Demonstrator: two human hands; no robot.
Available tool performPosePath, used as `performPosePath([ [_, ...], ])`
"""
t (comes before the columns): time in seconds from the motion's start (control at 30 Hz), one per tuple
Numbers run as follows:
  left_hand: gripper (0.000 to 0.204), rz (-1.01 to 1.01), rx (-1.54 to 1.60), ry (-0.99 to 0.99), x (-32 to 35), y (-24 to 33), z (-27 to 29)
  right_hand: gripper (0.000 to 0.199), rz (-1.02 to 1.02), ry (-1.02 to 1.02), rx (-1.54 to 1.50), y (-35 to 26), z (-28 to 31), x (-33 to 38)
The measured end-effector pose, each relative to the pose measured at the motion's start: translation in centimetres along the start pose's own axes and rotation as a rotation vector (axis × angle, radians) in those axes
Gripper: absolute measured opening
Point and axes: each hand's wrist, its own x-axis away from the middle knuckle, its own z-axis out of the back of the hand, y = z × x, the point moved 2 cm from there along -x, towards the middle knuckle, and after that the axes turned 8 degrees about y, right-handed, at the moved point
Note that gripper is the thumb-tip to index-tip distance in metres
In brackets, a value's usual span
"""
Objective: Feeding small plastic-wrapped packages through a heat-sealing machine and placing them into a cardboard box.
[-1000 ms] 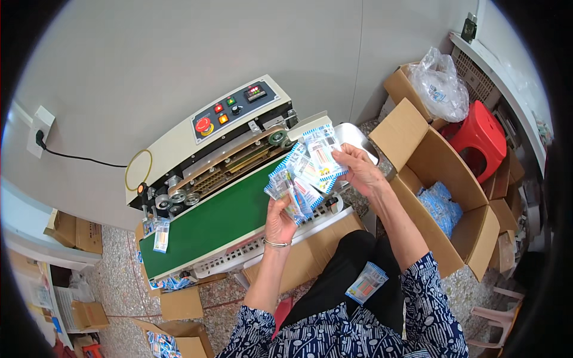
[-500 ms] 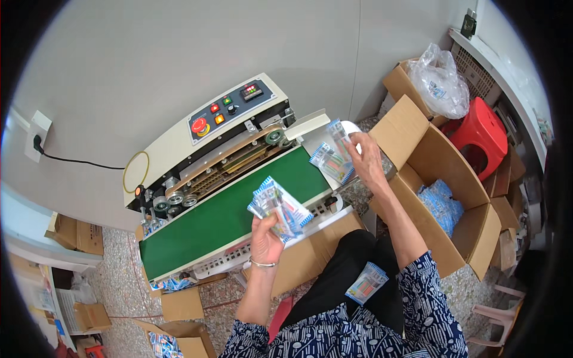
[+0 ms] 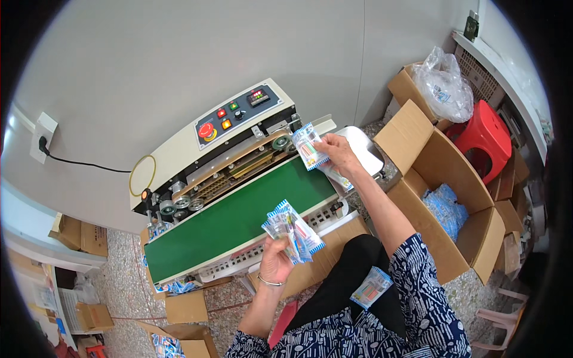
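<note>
My left hand (image 3: 276, 261) is closed on several small clear-and-blue packets (image 3: 293, 231), fanned out above the near edge of the green conveyor belt (image 3: 239, 221). Colourful strips show through their film. Between the thumb and fingers of my right hand (image 3: 340, 153) is one such packet (image 3: 310, 147), held flat by the rollers at the right end of the sealing machine (image 3: 209, 146). Under that hand another packet (image 3: 337, 176) lies at the belt's right end, partly covered. One more packet (image 3: 371, 287) rests on my lap.
To my right stands an open cardboard box (image 3: 453, 173) with blue packets (image 3: 445, 209) inside. Behind it are a red stool (image 3: 486, 140) and a clear plastic bag (image 3: 444, 89). A box (image 3: 194, 340) of packets sits on the floor at lower left.
My right hand has moved left with one packet, up to the machine's rollers; another packet now lies beneath it. The left hand with its packets has shifted slightly right and down in view.
</note>
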Motion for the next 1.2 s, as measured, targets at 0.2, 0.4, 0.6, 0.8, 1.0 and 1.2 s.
performPosePath([
  [0.2, 0.046, 0.027, -0.026, -0.033, -0.5, 0.6, 2.1, 0.018, -0.024, -0.009, 0.012, 0.6, -2.8, 0.0],
  [0.4, 0.042, 0.042, -0.033, -0.002, -1.0, -0.5, 1.6, 0.019, 0.127, -0.026, 0.190, 2.3, -5.5, -0.2],
  [0.6, 0.038, 0.011, -0.026, 0.045, -0.9, 0.2, 2.2, 0.026, 0.739, 0.168, 0.871, -1.1, -5.1, 5.4],
  [0.8, 0.040, 0.037, 0.004, 0.032, -0.8, 0.2, 2.9, 0.035, 0.613, 0.358, 1.213, 0.4, 3.1, 6.8],
  [1.0, 0.044, 0.062, -0.041, -0.032, -0.6, -0.4, 2.3, 0.032, 0.436, 0.260, 1.084, 0.9, 3.8, 5.7],
  [1.2, 0.042, 0.035, -0.066, 0.036, 0.1, -0.9, 1.0, 0.028, 0.306, 0.127, 0.634, 0.4, 5.4, 5.1],
])
